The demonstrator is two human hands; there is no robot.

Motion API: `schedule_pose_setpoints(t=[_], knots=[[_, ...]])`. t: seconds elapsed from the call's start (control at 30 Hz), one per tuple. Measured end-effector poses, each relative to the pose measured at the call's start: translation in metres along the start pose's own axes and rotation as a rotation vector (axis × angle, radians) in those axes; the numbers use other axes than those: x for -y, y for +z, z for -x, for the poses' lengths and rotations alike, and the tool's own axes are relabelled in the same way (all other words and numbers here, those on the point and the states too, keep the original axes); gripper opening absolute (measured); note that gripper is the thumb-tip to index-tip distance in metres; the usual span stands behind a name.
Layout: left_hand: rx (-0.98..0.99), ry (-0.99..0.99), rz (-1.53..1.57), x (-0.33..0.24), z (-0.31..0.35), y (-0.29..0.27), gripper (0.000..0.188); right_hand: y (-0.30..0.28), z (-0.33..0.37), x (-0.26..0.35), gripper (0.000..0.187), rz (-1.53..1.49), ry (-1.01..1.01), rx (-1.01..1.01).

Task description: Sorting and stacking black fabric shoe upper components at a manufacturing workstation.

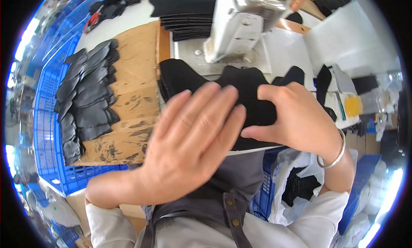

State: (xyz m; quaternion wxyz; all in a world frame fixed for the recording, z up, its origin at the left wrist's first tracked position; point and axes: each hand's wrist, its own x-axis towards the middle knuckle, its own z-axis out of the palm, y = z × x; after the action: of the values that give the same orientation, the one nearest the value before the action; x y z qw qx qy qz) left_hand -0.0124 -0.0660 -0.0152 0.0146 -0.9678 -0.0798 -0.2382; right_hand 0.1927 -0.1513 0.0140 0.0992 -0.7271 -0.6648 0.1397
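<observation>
Black cut pieces (246, 82) with curved edges lie in front of a white sewing machine (236, 33), close to the table's front edge. My left hand (189, 140) is held over their left part, fingers stretched out and slightly smeared by motion. It holds nothing that I can see. My right hand (296, 115), with a bangle at the wrist, is at the right side of the pieces. Its thumb and index finger are apart, with black material showing between them. The other fingers of that hand are mostly hidden.
On the left, overlapping black leather-like pieces (92, 89) lie on a stained brown board (135, 82), beside a blue crate (45, 115). Behind the board is a stack of black pieces (184, 12). A white bag (279, 185) holding black scraps hangs at lower right.
</observation>
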Motion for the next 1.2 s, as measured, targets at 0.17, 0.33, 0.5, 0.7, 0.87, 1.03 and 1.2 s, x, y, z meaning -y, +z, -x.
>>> schedule_pose_setpoints(t=[0.17,0.33,0.5,0.7,0.87,1.03,1.2], knots=[[0.130,-0.033,-0.002,-0.028,0.007,0.036,0.072,0.003,0.008,-0.017,0.043,-0.051,-0.082,-0.116],[0.115,-0.017,0.014,-0.027,0.009,0.039,0.073,-0.016,0.022,-0.032,0.026,-0.469,0.156,0.074],[0.128,-0.035,0.054,-0.028,0.008,0.038,0.068,-0.010,0.025,-0.038,0.025,-0.499,0.165,0.046],[0.121,-0.027,0.036,-0.028,0.008,0.037,0.064,-0.008,0.026,-0.043,0.024,-0.456,0.100,0.045],[0.086,-0.024,-0.004,-0.028,0.009,0.040,0.059,-0.006,0.028,-0.042,0.023,-0.441,0.100,0.041],[0.089,-0.029,-0.005,-0.028,0.009,0.040,0.054,-0.001,0.031,-0.040,0.022,-0.493,0.138,-0.004],[0.097,-0.026,-0.002,-0.029,0.008,0.040,0.048,0.004,0.034,-0.041,0.024,-0.453,0.075,-0.082]])
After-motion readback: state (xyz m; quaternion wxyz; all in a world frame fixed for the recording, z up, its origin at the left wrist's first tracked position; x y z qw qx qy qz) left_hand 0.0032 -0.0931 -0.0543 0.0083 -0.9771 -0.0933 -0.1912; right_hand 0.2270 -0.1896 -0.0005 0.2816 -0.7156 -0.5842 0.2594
